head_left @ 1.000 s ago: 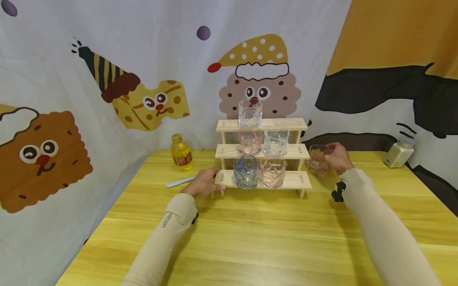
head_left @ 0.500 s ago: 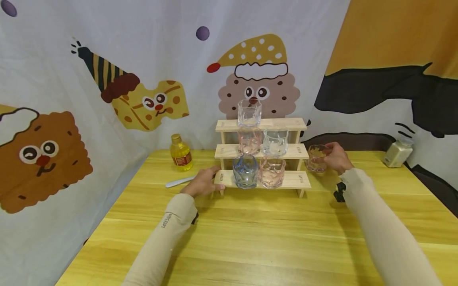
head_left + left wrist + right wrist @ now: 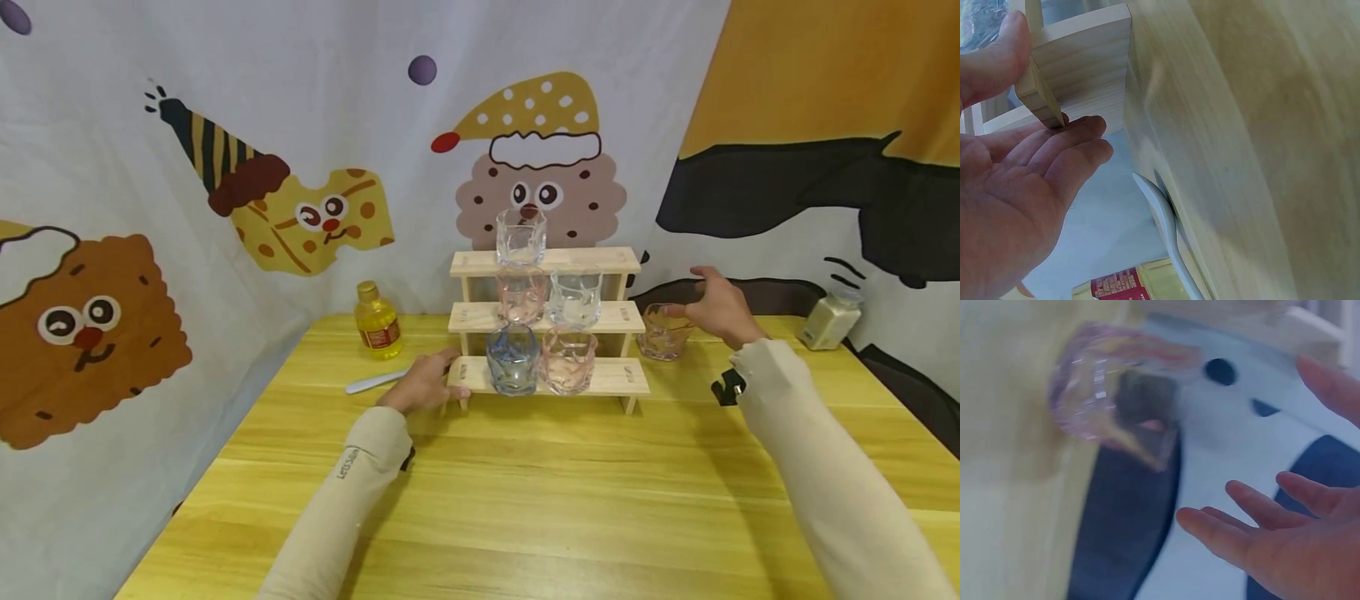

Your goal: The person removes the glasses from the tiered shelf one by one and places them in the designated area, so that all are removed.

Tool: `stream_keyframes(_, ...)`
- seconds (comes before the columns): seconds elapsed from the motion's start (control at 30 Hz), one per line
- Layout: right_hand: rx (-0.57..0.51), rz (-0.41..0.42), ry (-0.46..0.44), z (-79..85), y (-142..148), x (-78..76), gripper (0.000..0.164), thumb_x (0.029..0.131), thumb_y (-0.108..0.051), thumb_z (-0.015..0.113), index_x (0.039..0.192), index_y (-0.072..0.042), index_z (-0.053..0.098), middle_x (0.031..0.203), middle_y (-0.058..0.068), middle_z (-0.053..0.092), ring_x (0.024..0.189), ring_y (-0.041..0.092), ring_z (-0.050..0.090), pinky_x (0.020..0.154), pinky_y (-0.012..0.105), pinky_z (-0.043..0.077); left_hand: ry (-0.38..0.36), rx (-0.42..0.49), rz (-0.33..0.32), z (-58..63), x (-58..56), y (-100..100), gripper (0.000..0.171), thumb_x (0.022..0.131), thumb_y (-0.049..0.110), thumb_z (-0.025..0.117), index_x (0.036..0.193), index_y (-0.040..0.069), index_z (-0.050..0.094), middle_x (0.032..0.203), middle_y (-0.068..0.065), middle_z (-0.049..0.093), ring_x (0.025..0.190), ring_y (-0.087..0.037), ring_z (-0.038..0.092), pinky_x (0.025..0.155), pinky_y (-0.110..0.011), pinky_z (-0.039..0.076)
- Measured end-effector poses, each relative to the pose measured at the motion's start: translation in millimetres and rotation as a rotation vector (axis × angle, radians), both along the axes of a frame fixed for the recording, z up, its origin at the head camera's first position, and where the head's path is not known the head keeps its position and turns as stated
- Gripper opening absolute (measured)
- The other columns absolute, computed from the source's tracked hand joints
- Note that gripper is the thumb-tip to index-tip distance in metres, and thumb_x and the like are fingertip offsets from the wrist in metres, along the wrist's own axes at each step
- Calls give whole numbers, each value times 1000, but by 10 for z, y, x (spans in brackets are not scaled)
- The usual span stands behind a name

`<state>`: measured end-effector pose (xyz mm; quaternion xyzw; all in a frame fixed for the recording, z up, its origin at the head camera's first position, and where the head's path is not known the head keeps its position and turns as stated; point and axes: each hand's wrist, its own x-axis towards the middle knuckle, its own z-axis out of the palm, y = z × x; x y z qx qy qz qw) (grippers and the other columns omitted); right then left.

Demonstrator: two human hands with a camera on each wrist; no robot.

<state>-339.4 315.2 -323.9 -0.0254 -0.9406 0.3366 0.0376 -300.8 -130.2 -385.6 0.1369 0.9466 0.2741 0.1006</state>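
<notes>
A three-tier wooden stand (image 3: 626, 375) holds several faceted glasses: a blue glass (image 3: 513, 362) and a pink glass (image 3: 567, 364) on the bottom step, a pink glass (image 3: 521, 297) and a clear glass (image 3: 576, 300) on the middle, and a clear glass (image 3: 521, 237) on top. My left hand (image 3: 422, 385) grips the bottom step's left end, thumb on one face and fingers behind it in the left wrist view. Right of the stand, another pink glass (image 3: 663, 337) stands upright on the table. My right hand (image 3: 723, 310), fingers spread, is apart from this glass (image 3: 1094, 394), blurred in the right wrist view.
A yellow oil bottle (image 3: 378, 323) stands left of the stand, behind a pale utensil (image 3: 375, 382) lying partly hidden by my left hand. A glass jar (image 3: 832, 321) of pale contents is at the back right. A cartoon-printed cloth (image 3: 337, 100) hangs behind the table (image 3: 525, 500).
My right hand has let go of the pink glass beside the stand and drawn back to the right and up, its fingers spreading. My left hand has kept its grip on the stand.
</notes>
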Motion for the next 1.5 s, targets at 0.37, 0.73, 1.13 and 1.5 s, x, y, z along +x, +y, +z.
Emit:
stream_keyframes(0.37, -74, 61, 261, 415, -435, 141, 85, 95, -31, 69, 160, -7, 20, 157, 29, 35, 145, 51, 31, 112, 70, 33, 1, 7, 5, -30, -21, -13, 73, 92, 29, 74, 153, 8, 40, 150, -19, 52, 139, -37, 49, 113, -52, 45)
stream_keyframes(0.73, -91, 182, 293, 808, -988, 71, 81, 94, -31, 71, 158, -11, 26, 155, 23, 42, 147, 44, 34, 115, 66, 34, 9, 24, -3, -36, -7, -11, 72, 93, 27, 73, 154, 7, 39, 151, -20, 50, 140, -38, 48, 114, -52, 44)
stream_keyframes(1.13, -169, 276, 128, 872, -1638, -261, 83, 93, -29, 72, 158, -9, 25, 153, 23, 42, 137, 39, 46, 109, 55, 46, -12, 18, 2, -33, -11, -25, 74, 93, 29, 73, 154, 7, 38, 153, -19, 49, 142, -37, 46, 115, -52, 43)
stream_keyframes(1.5, -220, 257, 78, 834, -1947, -451, 91, 94, -29, 71, 162, -11, 14, 163, 17, 29, 146, 36, 36, 117, 53, 39, -7, 44, -1, -17, -15, -19, 75, 92, 28, 75, 155, 8, 38, 153, -18, 49, 142, -36, 47, 115, -51, 43)
